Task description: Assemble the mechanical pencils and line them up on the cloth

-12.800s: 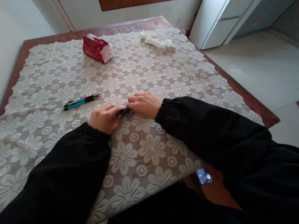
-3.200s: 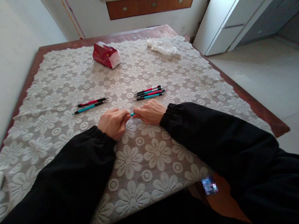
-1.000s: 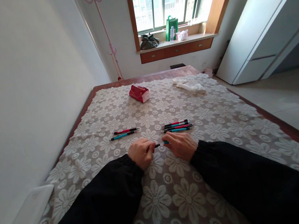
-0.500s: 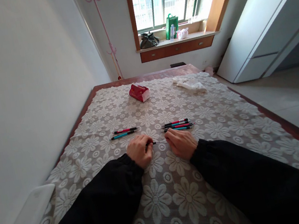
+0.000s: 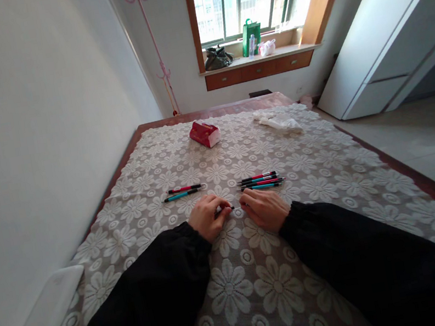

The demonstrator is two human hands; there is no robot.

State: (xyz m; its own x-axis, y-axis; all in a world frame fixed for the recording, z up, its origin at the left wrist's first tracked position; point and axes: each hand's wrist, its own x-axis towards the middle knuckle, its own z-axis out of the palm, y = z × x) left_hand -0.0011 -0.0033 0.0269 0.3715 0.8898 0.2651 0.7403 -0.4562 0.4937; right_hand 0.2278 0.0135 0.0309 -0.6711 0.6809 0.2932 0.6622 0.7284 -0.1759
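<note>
Half a second back the two hands sat a little further apart with a thin rod showing between them; now they have closed in, and only a short dark stub of the pen [image 5: 225, 209] shows between the fingertips.

No box or tray holds anything on the desk [image 5: 373, 170]; the one package is a red tissue pack [image 5: 205, 133] at the far end, its white end turned towards the camera, and what is inside cannot be made out.

The left hand [image 5: 209, 217] is curled in a narrow grip around the pen's dark end, just above the lace cloth [image 5: 238, 287]. The right hand [image 5: 265, 209] is also curled, fingertips near the pen's other end; whether it pinches anything cannot be told, since the fingers hide it. Most of the pen is covered by both hands.

Just beyond the right hand lies a bunch of pens [image 5: 261, 180], side by side, red and teal. Beyond the left hand, well apart from that bunch, lie two more pens [image 5: 183, 192], one red and one teal. A crumpled white cloth [image 5: 279, 121] lies at the far right of the desk. A white device [image 5: 39, 322] is cut off at the lower left edge. Black sleeves [image 5: 149, 302] fill the foreground.
</note>
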